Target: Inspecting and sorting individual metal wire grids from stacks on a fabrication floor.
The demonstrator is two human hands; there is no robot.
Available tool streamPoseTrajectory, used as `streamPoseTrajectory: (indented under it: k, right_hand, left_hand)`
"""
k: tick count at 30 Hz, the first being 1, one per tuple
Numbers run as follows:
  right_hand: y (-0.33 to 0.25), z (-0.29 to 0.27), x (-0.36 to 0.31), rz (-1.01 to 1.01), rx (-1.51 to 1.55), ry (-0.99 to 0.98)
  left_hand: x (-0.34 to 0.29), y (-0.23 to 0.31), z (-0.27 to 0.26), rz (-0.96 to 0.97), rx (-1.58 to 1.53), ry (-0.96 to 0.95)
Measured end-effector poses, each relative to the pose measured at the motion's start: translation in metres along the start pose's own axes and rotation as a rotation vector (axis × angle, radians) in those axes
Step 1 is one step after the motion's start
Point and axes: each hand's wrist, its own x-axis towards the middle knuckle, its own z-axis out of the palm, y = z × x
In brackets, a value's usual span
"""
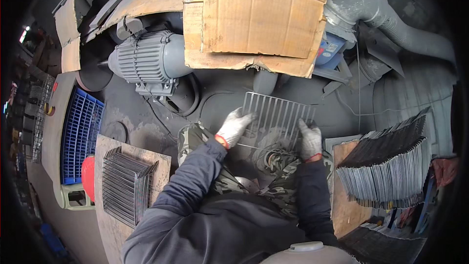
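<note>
Between my two gloved hands is a rectangular metal wire rack point(272, 110) with thin parallel bars, held in front of my knees. My left hand point(236, 126), in a pale work glove with a red cuff, grips its left side. On the opposite side, my right hand point(310, 139) closes round the rack's edge in a matching glove. The gloves' fingertips look darkened. Through the bars I see the grey floor and part of my camouflage trousers. The rack's lower edge is hard to make out.
A stack of similar wire racks point(126, 186) stands on a board at my left, and a larger stack point(386, 176) at my right. Ahead are a grey electric motor point(141, 58), a cardboard sheet point(264, 14) and a duct hose point(400, 27). A blue plastic grid point(79, 134) lies far left.
</note>
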Motion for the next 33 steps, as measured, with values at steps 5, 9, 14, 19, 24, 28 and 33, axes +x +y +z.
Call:
streamPoseTrajectory:
  k: [5, 9, 14, 19, 24, 28, 33]
  right_hand:
    - [-0.03, 0.021, 0.0, 0.107, -0.011, -0.002]
    - [-0.018, 0.071, -0.002, 0.241, -0.164, -0.027]
    - [-0.006, 0.088, -0.002, 0.153, -0.238, 0.009]
    - [-0.044, 0.03, -0.008, 0.13, 0.034, 0.089]
    - [-0.03, 0.057, 0.002, 0.225, -0.197, 0.048]
    - [0.025, 0.102, 0.013, 0.195, -0.385, -0.087]
    - [-0.051, 0.054, -0.011, 0.166, -0.07, -0.006]
  left_hand:
    - [0.005, 0.006, 0.008, 0.023, 0.082, 0.13]
    - [-0.018, 0.024, -0.033, -0.045, 0.064, 0.257]
    - [-0.023, 0.032, -0.05, -0.087, 0.077, 0.241]
    - [0.006, 0.007, 0.021, 0.038, 0.183, 0.082]
    - [-0.016, 0.023, -0.016, 0.03, 0.234, 0.244]
    - [-0.035, 0.041, -0.069, -0.149, -0.027, 0.302]
    - [-0.007, 0.024, -0.008, 0.004, 0.213, 0.101]
